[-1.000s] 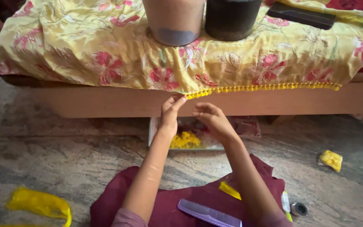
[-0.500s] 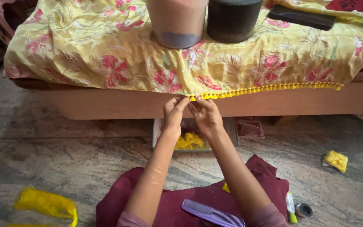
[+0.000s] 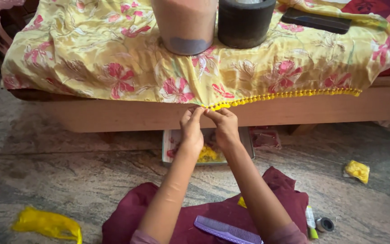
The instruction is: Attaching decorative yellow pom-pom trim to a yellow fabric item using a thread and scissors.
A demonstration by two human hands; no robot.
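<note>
**Hands close in on the yellow trim**

A crumpled yellow bag (image 3: 46,223) lies on the stone floor (image 3: 68,171) at far left. Above it, a flowered cloth (image 3: 113,58) drapes over a low wooden bed (image 3: 113,118), weighted by a tan pot (image 3: 185,25) and a dark pot (image 3: 244,22).

The left hand (image 3: 191,131) and right hand (image 3: 225,129) meet at the cloth's hem, fingertips pinched narrow on the near end of the yellow trim (image 3: 285,96), which runs rightward along the edge. A second ago the hands sat lower and further apart; they have since risen and drawn together at the trim's end, so the work has settled on that spot.

Below them a tray (image 3: 168,144) holds yellow bits. A maroon cloth (image 3: 213,212) covers the lap, a purple comb (image 3: 226,230) on it. A small spool (image 3: 325,224) and another yellow bag (image 3: 357,171) lie at right.
</note>
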